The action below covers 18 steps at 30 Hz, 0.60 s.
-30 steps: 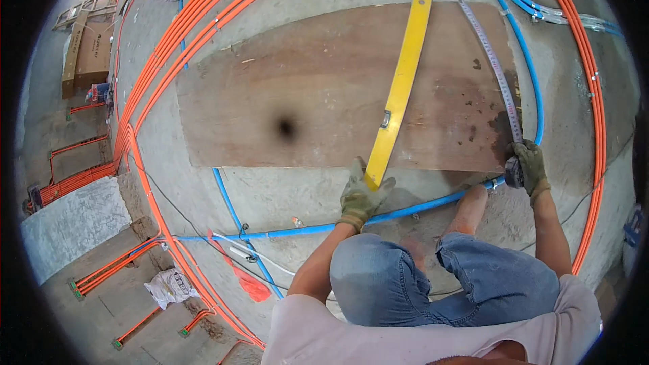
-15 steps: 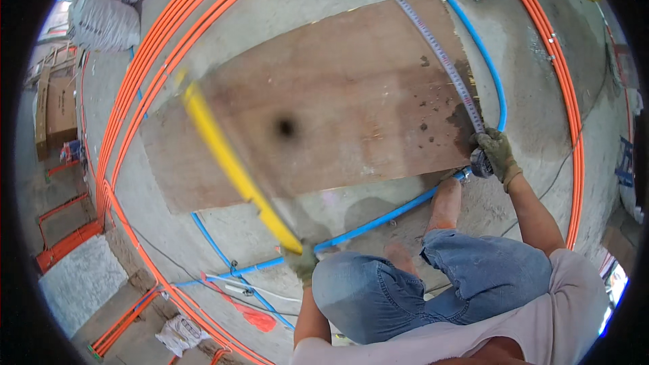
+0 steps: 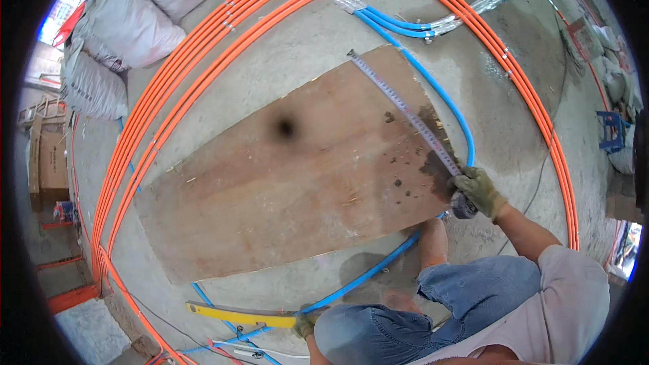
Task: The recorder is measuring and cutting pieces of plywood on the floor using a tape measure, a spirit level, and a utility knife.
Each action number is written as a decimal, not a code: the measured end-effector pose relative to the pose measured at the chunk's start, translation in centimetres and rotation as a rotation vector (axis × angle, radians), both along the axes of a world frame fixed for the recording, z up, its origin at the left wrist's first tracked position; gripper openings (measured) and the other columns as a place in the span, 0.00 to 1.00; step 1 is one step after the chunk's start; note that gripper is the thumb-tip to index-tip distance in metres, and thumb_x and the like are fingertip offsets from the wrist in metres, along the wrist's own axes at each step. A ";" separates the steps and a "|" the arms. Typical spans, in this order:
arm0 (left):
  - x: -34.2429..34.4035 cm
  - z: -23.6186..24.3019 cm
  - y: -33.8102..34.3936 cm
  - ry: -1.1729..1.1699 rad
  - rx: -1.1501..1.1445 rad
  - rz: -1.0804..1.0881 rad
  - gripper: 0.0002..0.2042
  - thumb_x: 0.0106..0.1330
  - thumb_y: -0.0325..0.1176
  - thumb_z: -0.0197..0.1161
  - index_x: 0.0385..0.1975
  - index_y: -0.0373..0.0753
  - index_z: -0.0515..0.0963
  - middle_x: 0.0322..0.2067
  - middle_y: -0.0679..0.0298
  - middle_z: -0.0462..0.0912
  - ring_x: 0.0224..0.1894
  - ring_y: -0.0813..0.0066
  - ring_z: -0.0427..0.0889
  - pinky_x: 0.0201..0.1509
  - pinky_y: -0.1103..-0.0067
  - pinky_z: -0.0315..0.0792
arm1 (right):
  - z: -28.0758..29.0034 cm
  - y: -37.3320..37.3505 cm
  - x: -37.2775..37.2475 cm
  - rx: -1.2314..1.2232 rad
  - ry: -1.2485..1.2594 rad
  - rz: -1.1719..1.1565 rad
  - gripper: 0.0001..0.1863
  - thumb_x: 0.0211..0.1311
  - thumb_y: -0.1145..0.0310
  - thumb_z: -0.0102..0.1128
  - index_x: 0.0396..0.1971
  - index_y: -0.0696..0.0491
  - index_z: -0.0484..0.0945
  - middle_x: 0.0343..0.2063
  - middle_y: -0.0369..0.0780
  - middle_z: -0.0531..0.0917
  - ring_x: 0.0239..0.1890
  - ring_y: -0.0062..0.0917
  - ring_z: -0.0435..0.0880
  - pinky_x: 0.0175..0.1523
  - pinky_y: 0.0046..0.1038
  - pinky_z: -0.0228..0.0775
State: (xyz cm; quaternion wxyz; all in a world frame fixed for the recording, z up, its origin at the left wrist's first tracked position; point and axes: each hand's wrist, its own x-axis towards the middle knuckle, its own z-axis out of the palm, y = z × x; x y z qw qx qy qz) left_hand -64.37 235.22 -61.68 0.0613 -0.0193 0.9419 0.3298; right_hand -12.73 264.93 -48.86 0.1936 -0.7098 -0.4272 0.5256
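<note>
My gloved right hand (image 3: 478, 190) grips the dark case of a tape measure (image 3: 464, 205) at the right corner of a brown plywood board (image 3: 284, 182). The tape's pale blade (image 3: 405, 109) runs from there along the board's right end to its far corner. In my gloved left hand (image 3: 304, 325) is one end of a long yellow bar (image 3: 233, 314), seemingly a spirit level. It lies nearly level across the view, just in front of the board's near edge and over blue pipes. My left fingers are partly hidden by my knee.
Bundled orange pipes (image 3: 203, 34) arc around the board at left, back and right. A blue pipe (image 3: 449, 105) curves past the board's right end; another (image 3: 378, 267) passes before my feet. White sacks (image 3: 135, 20) are piled back left. A blue stool (image 3: 612, 130) stands far right.
The yellow bar has swung down and toward me, from slanting over the board to lying across in front of it. My right hand still holds the tape measure at the corner. The view has shifted.
</note>
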 end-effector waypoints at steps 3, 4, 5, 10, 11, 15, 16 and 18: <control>-3.8 2.0 4.5 0.278 -0.194 -0.247 0.29 0.64 0.46 0.62 0.58 0.30 0.69 0.57 0.47 0.73 0.57 0.51 0.72 0.63 0.65 0.66 | 3.1 -0.2 -0.5 -0.017 0.075 -0.023 0.14 0.64 0.64 0.58 0.33 0.61 0.81 0.26 0.38 0.83 0.26 0.20 0.79 0.33 0.24 0.73; -4.9 2.5 6.6 0.152 -0.073 -0.245 0.30 0.64 0.47 0.62 0.59 0.30 0.69 0.57 0.47 0.72 0.58 0.50 0.72 0.64 0.65 0.66 | 3.8 0.0 -0.6 -0.024 0.127 -0.023 0.14 0.64 0.64 0.58 0.33 0.61 0.81 0.26 0.38 0.83 0.26 0.20 0.79 0.33 0.24 0.73; -6.1 2.7 9.0 -0.152 0.213 -0.219 0.30 0.65 0.49 0.60 0.60 0.32 0.68 0.60 0.49 0.71 0.61 0.51 0.70 0.65 0.64 0.64 | 4.6 0.1 -0.8 -0.023 0.158 -0.036 0.14 0.64 0.64 0.58 0.33 0.61 0.81 0.25 0.38 0.83 0.26 0.20 0.79 0.33 0.24 0.73; -9.4 1.6 17.6 -0.820 0.897 -0.046 0.27 0.69 0.48 0.55 0.62 0.36 0.69 0.63 0.56 0.70 0.64 0.56 0.68 0.68 0.63 0.63 | 7.6 -0.6 -1.4 0.024 0.140 -0.063 0.12 0.62 0.65 0.60 0.29 0.60 0.81 0.23 0.38 0.82 0.25 0.20 0.80 0.32 0.24 0.73; -9.7 1.6 18.0 -0.940 1.005 -0.060 0.26 0.69 0.46 0.54 0.62 0.36 0.69 0.62 0.55 0.71 0.64 0.56 0.69 0.68 0.62 0.63 | 7.9 -0.9 -1.7 0.007 0.136 -0.090 0.12 0.62 0.65 0.60 0.29 0.60 0.81 0.23 0.38 0.82 0.25 0.20 0.80 0.32 0.24 0.73; -13.2 4.3 19.9 -1.025 1.052 -0.257 0.23 0.69 0.39 0.55 0.60 0.33 0.69 0.59 0.53 0.73 0.62 0.56 0.70 0.67 0.61 0.64 | 6.9 -2.2 -2.9 0.044 0.121 -0.164 0.13 0.63 0.64 0.59 0.34 0.61 0.80 0.24 0.38 0.82 0.28 0.19 0.80 0.35 0.25 0.74; -13.8 5.5 20.7 -1.083 1.054 -0.356 0.23 0.69 0.39 0.55 0.60 0.33 0.69 0.59 0.53 0.73 0.62 0.56 0.70 0.67 0.61 0.64 | 6.3 -2.7 -2.8 0.038 0.068 -0.189 0.13 0.63 0.64 0.59 0.34 0.62 0.80 0.24 0.38 0.82 0.28 0.19 0.80 0.35 0.25 0.74; -15.3 8.9 22.5 -1.048 1.120 -0.486 0.23 0.68 0.38 0.56 0.58 0.30 0.70 0.58 0.51 0.74 0.61 0.57 0.71 0.66 0.60 0.66 | 4.9 -3.3 -2.6 0.141 -0.015 -0.141 0.14 0.64 0.64 0.58 0.34 0.63 0.79 0.27 0.37 0.82 0.29 0.19 0.79 0.35 0.24 0.73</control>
